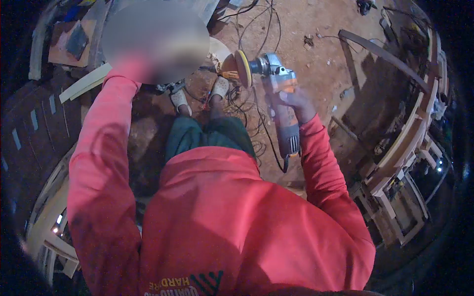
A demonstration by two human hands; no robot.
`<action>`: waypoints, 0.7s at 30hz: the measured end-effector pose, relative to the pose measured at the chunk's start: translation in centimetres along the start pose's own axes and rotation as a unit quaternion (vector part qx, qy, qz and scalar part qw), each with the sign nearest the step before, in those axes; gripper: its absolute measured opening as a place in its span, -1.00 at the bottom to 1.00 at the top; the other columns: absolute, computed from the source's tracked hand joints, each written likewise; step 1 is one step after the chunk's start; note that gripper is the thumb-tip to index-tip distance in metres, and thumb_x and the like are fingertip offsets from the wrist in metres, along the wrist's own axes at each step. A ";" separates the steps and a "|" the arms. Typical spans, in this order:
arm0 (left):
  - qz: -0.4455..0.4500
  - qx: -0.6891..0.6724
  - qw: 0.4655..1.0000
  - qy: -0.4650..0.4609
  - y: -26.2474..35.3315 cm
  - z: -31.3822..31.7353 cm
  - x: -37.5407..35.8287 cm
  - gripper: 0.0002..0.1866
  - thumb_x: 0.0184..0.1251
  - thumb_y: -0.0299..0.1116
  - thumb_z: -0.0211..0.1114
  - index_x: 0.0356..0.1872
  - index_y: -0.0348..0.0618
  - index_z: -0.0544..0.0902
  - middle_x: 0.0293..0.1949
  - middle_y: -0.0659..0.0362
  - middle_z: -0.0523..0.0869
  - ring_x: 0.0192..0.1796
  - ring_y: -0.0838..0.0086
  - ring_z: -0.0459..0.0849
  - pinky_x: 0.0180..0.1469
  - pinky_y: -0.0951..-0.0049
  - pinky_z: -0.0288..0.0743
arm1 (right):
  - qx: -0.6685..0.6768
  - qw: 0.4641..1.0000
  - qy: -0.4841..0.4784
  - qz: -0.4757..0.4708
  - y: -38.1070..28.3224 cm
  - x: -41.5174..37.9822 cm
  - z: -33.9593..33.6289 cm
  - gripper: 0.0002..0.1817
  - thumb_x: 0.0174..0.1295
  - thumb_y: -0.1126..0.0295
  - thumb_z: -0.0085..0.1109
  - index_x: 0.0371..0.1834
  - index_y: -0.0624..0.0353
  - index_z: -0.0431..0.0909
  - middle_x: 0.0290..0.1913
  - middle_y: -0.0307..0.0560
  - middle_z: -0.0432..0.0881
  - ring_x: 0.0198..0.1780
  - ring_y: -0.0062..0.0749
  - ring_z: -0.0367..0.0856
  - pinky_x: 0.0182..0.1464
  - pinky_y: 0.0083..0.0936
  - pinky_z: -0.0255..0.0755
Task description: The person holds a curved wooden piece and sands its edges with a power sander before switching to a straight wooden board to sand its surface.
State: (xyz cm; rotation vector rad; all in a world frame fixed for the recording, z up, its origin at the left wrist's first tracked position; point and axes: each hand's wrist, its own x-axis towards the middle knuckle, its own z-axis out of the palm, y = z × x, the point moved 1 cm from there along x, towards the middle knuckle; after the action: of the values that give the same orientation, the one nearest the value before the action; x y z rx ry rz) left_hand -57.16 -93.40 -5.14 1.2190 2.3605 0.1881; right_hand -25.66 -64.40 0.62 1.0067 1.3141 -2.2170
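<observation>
Wrapped round the orange and grey body of a power tool point(286, 121) is my right hand point(299, 104), on the right of the head view. A round yellow-edged disc point(243, 68) is fitted at the tool's head, standing on edge, and a black cable leaves its lower end. My left arm, in a red sleeve point(106, 128), reaches up at the left. A grey blur covers the left hand, so its fingers and anything in them are hidden.
Black cables point(256, 113) lie on the dirt floor point(306, 29) near my feet in light clogs point(220, 86). Curved wooden frames point(405, 143) stand at the right. At the upper left is a square board point(57, 47) with a dark piece on it.
</observation>
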 end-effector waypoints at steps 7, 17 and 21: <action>0.017 0.006 0.998 0.053 -0.8 -0.1 1.3 -0.42 -0.05 0.06 0.57 0.07 0.18 0.70 0.13 0.17 0.68 0.17 0.10 0.68 0.16 0.04 0.64 | 0.037 0.998 0.042 -0.014 0.8 -0.5 1.2 -0.28 0.13 0.02 0.44 0.22 0.29 0.47 -0.21 0.00 0.67 -0.38 -0.28 0.70 -0.34 -0.40 0.63; 0.002 0.026 0.999 0.035 0.7 -1.3 -1.4 -0.45 -0.03 0.09 0.56 0.04 0.20 0.70 0.09 0.18 0.68 0.15 0.13 0.69 0.14 0.00 0.64 | 0.043 0.999 0.001 0.026 -1.2 -0.8 1.4 -0.30 0.14 0.07 0.45 0.25 0.24 0.45 -0.21 -0.04 0.65 -0.38 -0.32 0.69 -0.37 -0.40 0.64; -0.008 0.016 0.999 0.030 1.5 -1.6 -2.9 -0.44 -0.04 0.08 0.56 0.04 0.23 0.69 0.11 0.18 0.67 0.17 0.13 0.69 0.13 -0.02 0.64 | 0.014 0.999 -0.038 0.027 -2.6 -0.6 1.6 -0.28 0.11 0.07 0.47 0.27 0.23 0.45 -0.18 -0.05 0.65 -0.38 -0.34 0.69 -0.37 -0.43 0.63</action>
State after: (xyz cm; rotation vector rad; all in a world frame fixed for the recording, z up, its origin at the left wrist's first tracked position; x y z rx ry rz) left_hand -55.41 -94.69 -2.28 1.2249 2.4324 0.1836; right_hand -27.49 -64.56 3.17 0.9460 1.2109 -2.2162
